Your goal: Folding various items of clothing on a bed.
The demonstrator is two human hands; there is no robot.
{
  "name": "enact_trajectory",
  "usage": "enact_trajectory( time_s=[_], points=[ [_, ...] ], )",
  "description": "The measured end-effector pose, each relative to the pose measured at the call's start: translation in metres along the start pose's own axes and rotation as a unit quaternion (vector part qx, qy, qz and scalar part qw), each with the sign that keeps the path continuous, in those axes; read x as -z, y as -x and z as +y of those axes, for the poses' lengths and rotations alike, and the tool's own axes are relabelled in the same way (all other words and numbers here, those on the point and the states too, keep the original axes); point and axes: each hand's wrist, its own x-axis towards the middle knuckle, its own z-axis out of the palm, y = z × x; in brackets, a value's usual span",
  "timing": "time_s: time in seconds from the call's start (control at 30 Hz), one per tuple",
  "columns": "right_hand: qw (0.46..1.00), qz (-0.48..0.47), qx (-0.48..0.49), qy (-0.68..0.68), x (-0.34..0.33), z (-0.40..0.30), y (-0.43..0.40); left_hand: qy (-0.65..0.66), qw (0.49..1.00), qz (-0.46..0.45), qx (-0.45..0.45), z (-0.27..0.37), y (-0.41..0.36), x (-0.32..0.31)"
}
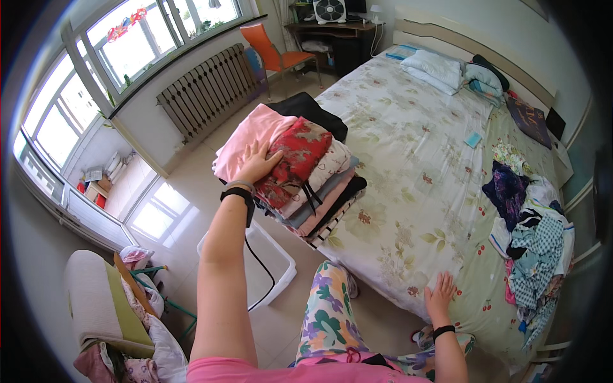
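Observation:
My left hand (256,163) lies flat, fingers apart, on top of a tall stack of folded clothes, touching a pink folded garment (249,136) and a red patterned one (299,155). Lower in the stack are a white printed garment (330,165) with dark drawstrings and several grey, pink and black layers. Behind them is a black folded garment (311,112). The stack sits at the bed's left edge, beside a white plastic frame or stool (282,273) on the floor. My right hand (440,294) rests with spread fingers on the near edge of the floral bedsheet (397,191), holding nothing.
A loose heap of clothes (536,244) lies along the bed's right side. Pillows (433,69) and a light blue packet (472,140) are also on the bed. An orange chair (278,52) and a radiator (208,91) stand by the window. Bedding (105,297) is piled at lower left.

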Motion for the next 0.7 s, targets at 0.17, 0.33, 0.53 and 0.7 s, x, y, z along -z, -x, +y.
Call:
enact_trajectory(
  time_s=[0.17, 0.33, 0.53, 0.7],
  points=[
    [0.999, 0.047, -0.014, 0.0, 0.001, 0.015, 0.007, -0.089, 0.989, 0.011, -0.121, 0.088, 0.044, 0.015],
    [0.99, 0.12, 0.016, -0.068, -0.012, 0.018, -0.007, 0.003, 0.948, -0.067, -0.312, 0.186, 0.148, -0.068],
    [0.986, 0.078, 0.073, -0.127, 0.021, 0.059, -0.015, 0.038, 0.876, -0.259, -0.405, 0.258, 0.264, -0.216],
    [0.901, 0.358, -0.159, -0.189, 0.075, 0.192, -0.042, 0.007, 0.874, -0.249, -0.417, 0.281, 0.3, -0.242]
  ],
)
